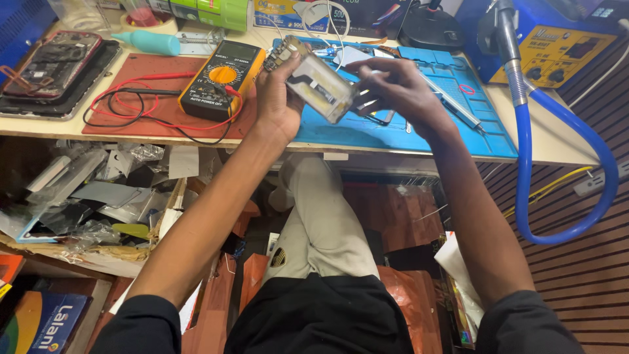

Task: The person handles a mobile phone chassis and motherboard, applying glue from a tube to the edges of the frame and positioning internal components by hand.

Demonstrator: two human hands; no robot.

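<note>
Gripping opened phone (319,82), both hands (278,98) above mat edge (393,141)

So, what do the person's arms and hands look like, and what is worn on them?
Both arms are bare from the upper arm down, with short black sleeves at the shoulders. The left hand and right hand wear no gloves; no watch or bracelet shows on either wrist.
</note>
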